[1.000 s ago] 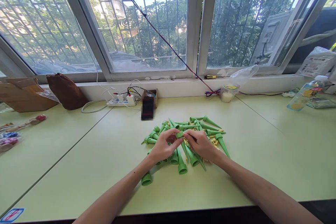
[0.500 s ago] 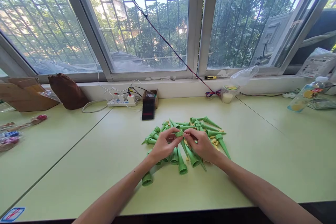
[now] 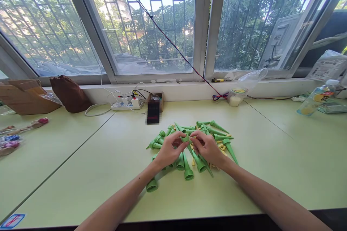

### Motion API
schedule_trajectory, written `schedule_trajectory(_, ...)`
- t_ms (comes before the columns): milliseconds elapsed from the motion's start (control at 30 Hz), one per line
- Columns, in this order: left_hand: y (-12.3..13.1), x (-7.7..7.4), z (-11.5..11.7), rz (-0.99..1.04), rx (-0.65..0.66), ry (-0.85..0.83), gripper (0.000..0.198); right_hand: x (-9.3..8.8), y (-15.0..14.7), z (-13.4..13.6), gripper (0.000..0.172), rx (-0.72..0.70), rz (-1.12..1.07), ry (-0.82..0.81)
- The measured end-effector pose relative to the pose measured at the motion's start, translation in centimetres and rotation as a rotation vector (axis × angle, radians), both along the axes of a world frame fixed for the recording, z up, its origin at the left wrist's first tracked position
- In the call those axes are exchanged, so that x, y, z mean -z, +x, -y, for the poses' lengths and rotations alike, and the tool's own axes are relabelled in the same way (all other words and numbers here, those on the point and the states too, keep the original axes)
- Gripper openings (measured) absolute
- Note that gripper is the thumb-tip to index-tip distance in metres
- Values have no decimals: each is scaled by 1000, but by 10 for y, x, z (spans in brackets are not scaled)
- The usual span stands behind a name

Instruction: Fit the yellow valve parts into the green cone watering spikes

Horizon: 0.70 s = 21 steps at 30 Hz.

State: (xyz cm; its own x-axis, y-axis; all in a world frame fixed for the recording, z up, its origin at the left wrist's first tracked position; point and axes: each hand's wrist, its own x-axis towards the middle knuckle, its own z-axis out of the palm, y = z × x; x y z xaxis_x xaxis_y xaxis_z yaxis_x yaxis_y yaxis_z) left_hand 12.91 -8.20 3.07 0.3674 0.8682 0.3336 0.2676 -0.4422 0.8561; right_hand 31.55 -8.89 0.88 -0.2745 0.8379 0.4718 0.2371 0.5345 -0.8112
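Note:
My left hand [image 3: 169, 149] is closed around the wide, ribbed end of a green plastic watering spike [image 3: 185, 138], its open mouth tilted toward me. Close beside that rim, my right hand [image 3: 206, 148] is in a pinch; whatever sits between its fingertips is too small to make out. Beneath and around both hands lies a loose pile of similar green cone-shaped spikes [image 3: 189, 174], some with open mouths facing me. Small yellow plastic pieces [image 3: 222, 147] are scattered among them, mostly by my right wrist.
Along the sill stand a power strip [image 3: 126, 106] with cables, a small box with a blurred dark object [image 3: 153, 112] before it, and a plastic jar [image 3: 234, 98]. A bottle [image 3: 316, 99] is at right; a brown bag [image 3: 69, 94] and cardboard box [image 3: 25, 97] are at left.
The spike's rim in my left hand has tipped slightly, so more of its open mouth shows. Both hands stay in nearly the same place.

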Motion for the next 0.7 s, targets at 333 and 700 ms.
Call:
schedule_trajectory(333, 1, 1, 0, 82, 28, -114, 26, -4, 0, 2, 17, 34, 55, 71)
schedule_trajectory(700, 0, -1, -3, 205, 56, -239, 30, -4, 1, 3, 19, 15, 32, 126)
